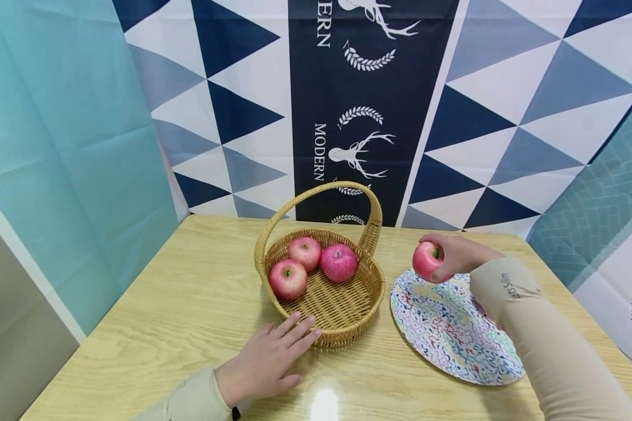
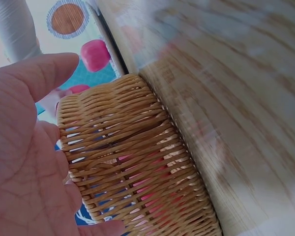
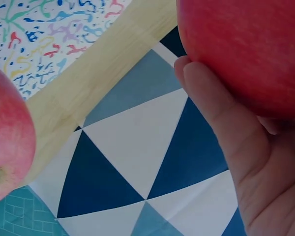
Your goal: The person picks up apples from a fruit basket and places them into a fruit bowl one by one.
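Note:
My right hand (image 1: 455, 254) grips a red apple (image 1: 426, 260) just above the far edge of a speckled plate (image 1: 447, 327). In the right wrist view the held apple (image 3: 246, 49) fills the top right against my fingers (image 3: 221, 113), and another red apple surface (image 3: 5, 137) shows at the left edge. A woven basket (image 1: 342, 336) with an arched handle holds three red apples (image 1: 288, 279), (image 1: 305, 252), (image 1: 339, 262). My left hand (image 1: 265, 359) lies flat on the table, its straight fingertips touching the basket's front wall (image 2: 128, 162).
The wooden table (image 1: 189, 292) is closed in by patterned cloth walls at the back and on both sides. The plate (image 3: 49, 34) lies right of the basket, close to it. Bare tabletop stretches left of the basket.

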